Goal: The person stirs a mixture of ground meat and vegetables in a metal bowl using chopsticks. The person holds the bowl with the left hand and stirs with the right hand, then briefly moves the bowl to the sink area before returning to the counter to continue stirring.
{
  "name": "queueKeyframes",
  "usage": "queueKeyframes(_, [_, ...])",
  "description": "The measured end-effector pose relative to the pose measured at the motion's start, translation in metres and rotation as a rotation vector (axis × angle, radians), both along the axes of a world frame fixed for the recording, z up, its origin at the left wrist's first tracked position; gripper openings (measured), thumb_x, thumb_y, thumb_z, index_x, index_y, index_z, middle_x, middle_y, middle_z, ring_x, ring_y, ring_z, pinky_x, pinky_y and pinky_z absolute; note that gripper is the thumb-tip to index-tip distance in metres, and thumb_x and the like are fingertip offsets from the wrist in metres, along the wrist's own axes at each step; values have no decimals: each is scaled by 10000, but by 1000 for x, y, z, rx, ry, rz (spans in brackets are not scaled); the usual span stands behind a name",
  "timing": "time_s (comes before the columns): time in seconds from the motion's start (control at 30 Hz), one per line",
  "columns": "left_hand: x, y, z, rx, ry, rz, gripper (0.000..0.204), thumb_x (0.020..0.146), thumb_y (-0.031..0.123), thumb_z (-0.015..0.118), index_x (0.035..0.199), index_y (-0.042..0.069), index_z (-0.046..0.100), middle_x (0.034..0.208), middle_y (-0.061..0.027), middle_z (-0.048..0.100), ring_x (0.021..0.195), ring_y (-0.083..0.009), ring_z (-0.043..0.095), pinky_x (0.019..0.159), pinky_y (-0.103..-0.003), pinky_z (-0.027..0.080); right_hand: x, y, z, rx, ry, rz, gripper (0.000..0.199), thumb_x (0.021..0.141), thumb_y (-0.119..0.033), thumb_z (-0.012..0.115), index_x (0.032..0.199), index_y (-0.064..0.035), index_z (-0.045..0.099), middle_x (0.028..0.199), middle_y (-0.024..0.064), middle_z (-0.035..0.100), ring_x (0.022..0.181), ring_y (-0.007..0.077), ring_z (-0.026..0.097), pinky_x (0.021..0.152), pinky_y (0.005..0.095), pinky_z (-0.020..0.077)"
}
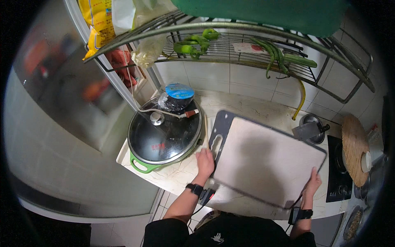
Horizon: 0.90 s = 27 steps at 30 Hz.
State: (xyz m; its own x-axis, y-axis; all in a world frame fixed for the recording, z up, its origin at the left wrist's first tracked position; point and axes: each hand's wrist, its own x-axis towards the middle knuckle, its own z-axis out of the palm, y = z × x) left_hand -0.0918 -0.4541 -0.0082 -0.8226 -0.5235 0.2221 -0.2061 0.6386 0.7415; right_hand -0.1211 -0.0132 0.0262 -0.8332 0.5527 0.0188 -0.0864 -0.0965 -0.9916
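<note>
A rectangular cutting board (263, 160) with a pale face and a dark grey rim is held at an angle over the counter. Its dark end with a handle slot points to the left. My left hand (205, 162) is closed at the board's left edge, just below the slot, its fingers partly hidden. My right hand (312, 183) grips the board's right edge near the lower corner. Left of the board, a lidded green electric pan (142, 162) stands on the counter. A blue-topped round package (180, 91) and a cord with a brown plug end (190, 113) rest on its glass lid.
Overhead hangs a wire rack (230, 29) with green peppers (193, 45) and a green basin (263, 14). A cleaver (308, 131) lies across a metal bowl (314, 123) at the back right. Beyond the counter (242, 103) are a black stove (337, 181) and a round wooden board (354, 148).
</note>
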Motion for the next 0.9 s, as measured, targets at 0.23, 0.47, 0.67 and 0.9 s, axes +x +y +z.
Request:
queueKeyframes(0.23, [-111, 24, 17, 799, 408, -122, 206, 947, 175, 374, 867, 16, 479, 764, -70, 492, 709, -178, 482, 648, -312, 407, -1, 12, 35, 137, 279, 93, 174, 760, -134, 683, 847, 9, 632, 896, 102, 634, 995, 262, 561, 992, 379, 367])
queueKeyframes(0.47, [-184, -5, 14, 1093, 426, -180, 296, 952, 227, 400, 1159, 52, 519, 900, -21, 509, 814, -112, 512, 724, -267, 468, -20, -42, 10, 61, 163, 235, 311, 677, 57, 666, 980, 0, 630, 1040, 112, 613, 1058, 228, 546, 1016, 354, 359])
queueKeyframes(0.67, [-185, -9, 34, 1220, 376, -208, 354, 952, 294, 427, 1181, 37, 508, 1202, -76, 499, 1080, -170, 506, 943, -391, 434, -106, -99, 17, -96, 133, 229, 518, 721, 11, 715, 1194, 20, 504, 1179, 105, 554, 1050, 208, 540, 937, 319, 410])
queueKeyframes(0.9, [-89, 9, 23, 1206, 240, -377, 392, 998, 293, 339, 1208, -8, 478, 1175, -118, 569, 1043, -209, 575, 863, -359, 493, -198, -217, 32, -30, 119, 451, 386, 723, -101, 774, 1053, 9, 608, 1023, 83, 624, 927, 166, 574, 869, 303, 432])
